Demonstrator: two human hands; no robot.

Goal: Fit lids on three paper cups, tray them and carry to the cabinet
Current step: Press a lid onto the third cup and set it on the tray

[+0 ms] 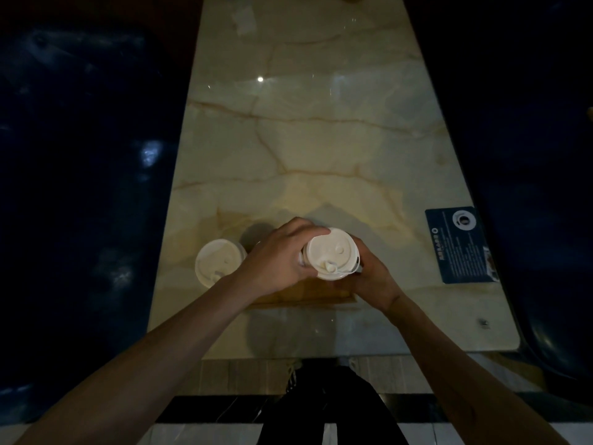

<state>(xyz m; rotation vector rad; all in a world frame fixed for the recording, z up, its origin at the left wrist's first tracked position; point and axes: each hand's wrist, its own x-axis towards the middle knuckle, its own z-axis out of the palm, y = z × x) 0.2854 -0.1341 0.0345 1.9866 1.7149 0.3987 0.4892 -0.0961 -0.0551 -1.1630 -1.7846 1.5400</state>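
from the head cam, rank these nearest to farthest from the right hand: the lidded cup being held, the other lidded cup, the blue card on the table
1. The held lidded cup: in contact with the right hand, which grips its right side while the left hand holds the other.
2. The blue card: flat on the table by its right edge.
3. The other lidded cup: standing on the far side of the left hand.

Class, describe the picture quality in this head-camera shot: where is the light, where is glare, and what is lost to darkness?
Head view: dim overall, with light falling mainly on the marble table; a small bright glare spot on its glossy surface; both sides nearly black; the white lid between the left hand and right hand looks bright; wide-angle lens splays the table edges outward.
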